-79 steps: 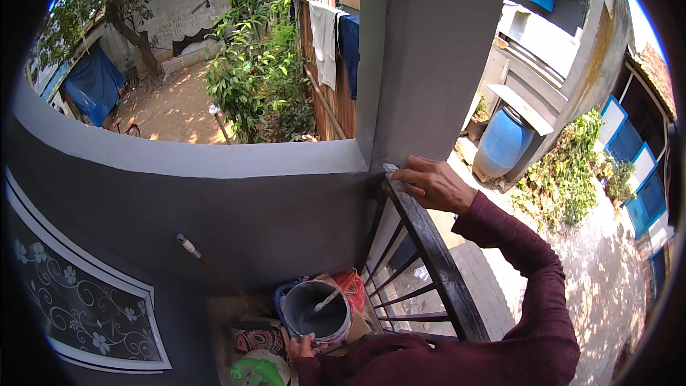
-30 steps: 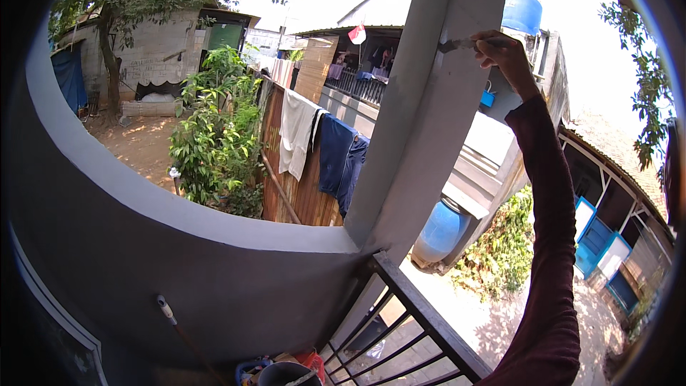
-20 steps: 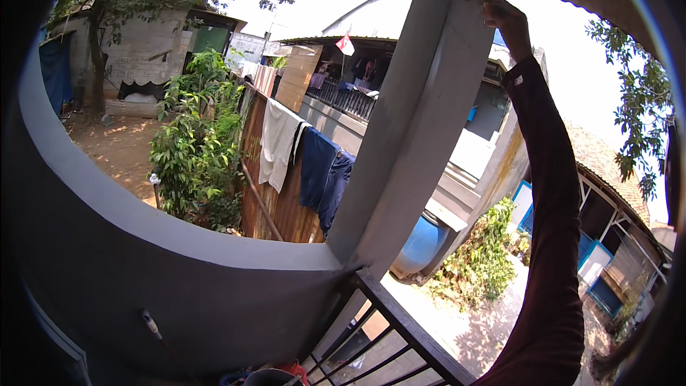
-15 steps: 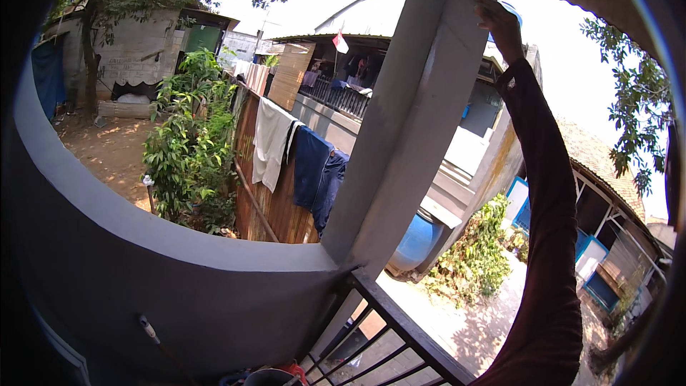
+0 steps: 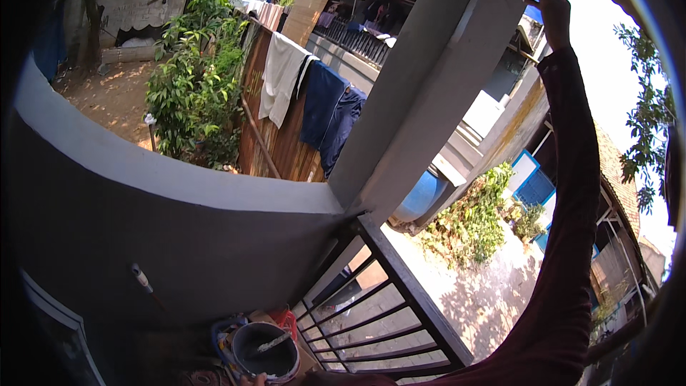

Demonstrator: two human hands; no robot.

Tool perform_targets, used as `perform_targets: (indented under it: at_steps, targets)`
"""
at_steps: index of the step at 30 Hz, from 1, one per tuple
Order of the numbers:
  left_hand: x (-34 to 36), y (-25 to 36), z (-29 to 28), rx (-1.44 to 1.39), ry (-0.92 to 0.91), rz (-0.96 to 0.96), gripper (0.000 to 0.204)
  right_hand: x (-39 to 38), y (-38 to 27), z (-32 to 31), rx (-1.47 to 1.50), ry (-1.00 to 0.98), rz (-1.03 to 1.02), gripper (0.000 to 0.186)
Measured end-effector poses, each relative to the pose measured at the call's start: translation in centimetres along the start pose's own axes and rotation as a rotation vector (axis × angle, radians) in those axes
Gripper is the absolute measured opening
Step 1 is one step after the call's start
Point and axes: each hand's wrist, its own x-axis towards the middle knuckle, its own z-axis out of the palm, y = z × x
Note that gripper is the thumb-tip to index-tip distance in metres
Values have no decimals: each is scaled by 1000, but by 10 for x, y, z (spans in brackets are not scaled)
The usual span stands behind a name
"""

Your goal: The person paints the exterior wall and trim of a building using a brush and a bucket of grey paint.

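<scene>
My right hand is raised at the upper right against the grey pillar. Its fingers are bent and pressed together near the pillar's edge; whatever they hold, if anything, is hidden. Paler smears show on the pillar beside it. At the lower edge, the fingertips of my left hand curl at the near rim of a dark bucket; the rest of that hand is out of view. Inside the bucket lies a pale, stick-like tool, its kind unclear.
A black metal railing runs from the pillar's foot, right of the bucket. The low grey wall curves away left. Against its inner side leans a pole with a white-tipped handle. Red plastic lies beside the bucket. Laundry hangs on a rusty fence outside.
The view has tilted down, bringing the bucket and my left fingertips into sight. My right hand stays up at the pillar, still with bent fingers, and appears nearer its upper right edge.
</scene>
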Motion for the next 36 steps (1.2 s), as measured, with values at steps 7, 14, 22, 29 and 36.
perform_targets:
  at_steps: [7,14,22,29,36]
  targets:
    - [-13,-14,-18,-165,-85,13,33,-190,-84,121,-325,-629,258,28]
    - [-42,-29,-101,-114,-117,-6,39,-353,-339,221,65,-844,566,25]
    - [-66,-42,-133,-76,-154,-67,39,-474,-463,235,310,-719,1457,25]
    - [-84,-83,-152,-120,-83,-81,41,-585,-479,280,651,-238,1902,42]
    - [-64,-134,-148,-148,-15,-56,42,-679,-420,388,526,-517,1440,32]
